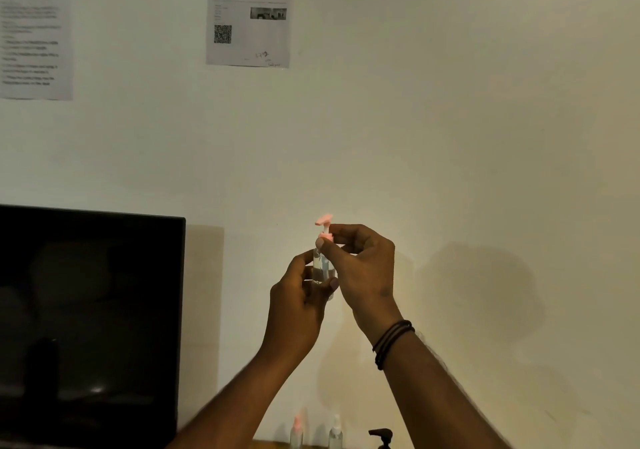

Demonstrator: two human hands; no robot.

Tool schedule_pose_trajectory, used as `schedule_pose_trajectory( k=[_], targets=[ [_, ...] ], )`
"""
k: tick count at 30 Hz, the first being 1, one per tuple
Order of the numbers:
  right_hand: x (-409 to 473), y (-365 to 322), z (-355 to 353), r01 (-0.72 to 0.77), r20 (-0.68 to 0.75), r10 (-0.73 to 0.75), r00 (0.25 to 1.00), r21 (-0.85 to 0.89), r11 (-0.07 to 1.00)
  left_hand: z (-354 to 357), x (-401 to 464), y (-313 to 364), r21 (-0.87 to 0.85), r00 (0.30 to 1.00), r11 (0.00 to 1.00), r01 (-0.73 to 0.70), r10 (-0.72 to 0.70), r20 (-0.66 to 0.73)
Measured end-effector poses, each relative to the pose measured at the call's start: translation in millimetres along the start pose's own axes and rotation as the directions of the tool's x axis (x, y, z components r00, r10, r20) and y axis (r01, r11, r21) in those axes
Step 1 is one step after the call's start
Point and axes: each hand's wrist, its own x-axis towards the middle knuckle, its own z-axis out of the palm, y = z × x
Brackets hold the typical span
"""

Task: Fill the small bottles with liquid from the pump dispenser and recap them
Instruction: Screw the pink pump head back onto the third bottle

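I hold a small clear bottle [323, 270] raised in front of the wall, well above the table. My left hand [299, 298] grips its body from the left. My right hand [363, 265] pinches the pink pump cap [325, 228] at the bottle's neck with thumb and forefinger. At the bottom edge stand a second small bottle with a pink top [297, 431], a small bottle with a white spray top [335, 431] and the black head of the pump dispenser [382, 435].
A dark monitor [90, 324] fills the lower left. Two printed sheets hang on the pale wall: a text sheet [34, 39] at upper left and a sheet with a QR code [249, 15]. A strip of wooden table edge [273, 444] shows at the bottom.
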Motion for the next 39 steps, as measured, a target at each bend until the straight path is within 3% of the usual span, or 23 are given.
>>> schedule_pose_trajectory(
  k=[28, 30, 33, 37, 39],
  targets=[
    [-17, 10, 8, 0.043, -0.252, -0.053, 0.966, -0.044, 0.998, 7, -8, -5, -0.02, 0.998, 0.999, -0.038, 0.039, 0.048],
    [-16, 8, 8, 0.006, -0.21, -0.019, 0.978, -0.058, 0.998, 6, -7, -5, -0.017, 0.998, 0.999, -0.039, 0.04, 0.043],
    [-4, 2, -3, -0.075, -0.006, 0.075, 0.997, -0.013, 0.997, -2, -2, -4, -0.05, 0.998, 0.999, -0.004, 0.007, 0.068],
    [14, -7, -23, -0.1, 0.319, 0.094, 0.943, 0.002, 0.995, -15, 8, 5, -0.117, 0.984, 0.99, 0.077, -0.056, 0.17],
    [17, -8, -25, -0.094, 0.378, 0.09, 0.921, -0.008, 0.996, -17, 10, 11, -0.141, 0.973, 0.986, 0.094, -0.06, 0.225]
  ],
)
